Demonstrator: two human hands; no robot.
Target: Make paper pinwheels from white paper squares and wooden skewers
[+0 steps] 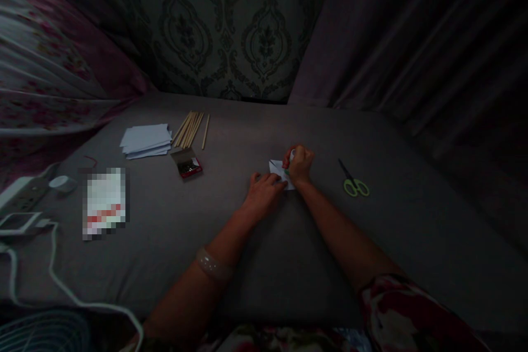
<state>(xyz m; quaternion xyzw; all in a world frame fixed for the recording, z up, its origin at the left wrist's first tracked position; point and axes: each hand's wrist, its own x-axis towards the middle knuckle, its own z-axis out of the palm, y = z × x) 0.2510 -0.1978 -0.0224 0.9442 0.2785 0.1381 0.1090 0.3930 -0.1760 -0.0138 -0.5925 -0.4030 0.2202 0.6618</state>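
A small piece of white paper (277, 166) lies on the grey cloth in front of me, with a dark cut or crease line near its upper left corner. My left hand (265, 192) rests on the paper's lower left part, fingers stretched out and pressing it down. Over the paper's right side, my right hand (300, 165) is closed in a fist around a small white, round-ended thing (293, 153). A bit of green shows below that fist, close to the paper; the rest is hidden by the fingers.
Scissors (353, 185) with green handles lie to the right. On the left are a stack of white paper (147, 140), several wooden sticks (190, 130), an open small box of metal pieces (187, 165), a blurred packet (105, 203), a white cap (62, 183) and a power strip (27, 195) with cables.
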